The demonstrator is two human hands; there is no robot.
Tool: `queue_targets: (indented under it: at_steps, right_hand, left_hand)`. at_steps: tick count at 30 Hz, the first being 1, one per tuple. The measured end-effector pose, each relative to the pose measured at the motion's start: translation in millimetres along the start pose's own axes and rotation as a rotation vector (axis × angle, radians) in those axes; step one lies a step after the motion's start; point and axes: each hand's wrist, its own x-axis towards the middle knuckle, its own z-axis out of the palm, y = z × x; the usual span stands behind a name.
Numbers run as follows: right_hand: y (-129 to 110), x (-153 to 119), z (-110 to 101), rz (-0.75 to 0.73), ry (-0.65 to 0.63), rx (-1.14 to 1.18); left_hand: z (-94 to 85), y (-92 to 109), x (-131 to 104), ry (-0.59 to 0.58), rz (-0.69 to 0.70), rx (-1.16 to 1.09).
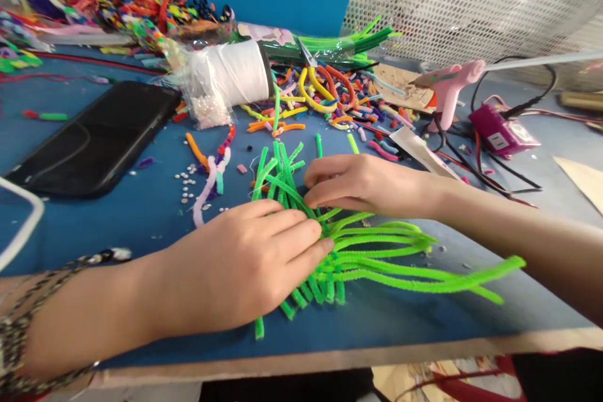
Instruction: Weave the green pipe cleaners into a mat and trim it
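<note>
Light and dark green pipe cleaners cross one another in a loosely woven piece on the table. Over the left part of the weave lies my left hand, its fingers together and pressing down on the strands; its thumb is hidden. My right hand reaches in from the right, fingers bent and pinched at the darker green strands on the upper side of the weave. The exact strand between its fingertips is partly covered. Long light green ends fan out to the right, and short ends stick out toward the front edge.
A black phone lies at left, near a white thread spool and a bag of beads. Cut pipe cleaner bits cover the back. At right are a pink glue gun, a purple box and cables.
</note>
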Motion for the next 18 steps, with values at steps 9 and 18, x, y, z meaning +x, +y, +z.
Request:
queue_targets:
  at_steps: [9,18]
  right_hand:
    - [-4,-2,3,-0.051,0.019,-0.067]
    - [-23,-15,-18,0.094,0.141,-0.162]
  left_hand:
    - [-0.3,2,-1,0.004,0.013,0.003]
    - [-0.1,0,2,-0.002,0.008,-0.017]
